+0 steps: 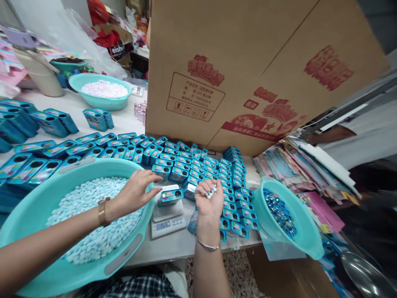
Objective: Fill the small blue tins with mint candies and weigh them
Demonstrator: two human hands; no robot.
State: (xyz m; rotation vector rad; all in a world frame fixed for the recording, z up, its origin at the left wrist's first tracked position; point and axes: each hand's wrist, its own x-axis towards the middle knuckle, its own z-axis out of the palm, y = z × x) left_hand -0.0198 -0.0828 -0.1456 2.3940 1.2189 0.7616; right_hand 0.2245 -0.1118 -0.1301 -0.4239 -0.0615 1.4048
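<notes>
My left hand reaches over the rim of a big teal basin full of pale round tablets, fingers stretched toward a small blue tin that lies on a white digital scale. My right hand is palm up just right of the scale, fingers curled around a few white tablets. Several blue tins lie in rows behind both hands.
A large cardboard box stands behind the tins. A smaller teal bowl of dark blue pieces sits at right beside printed cards. Another teal bowl of white tablets and more tins are at the far left.
</notes>
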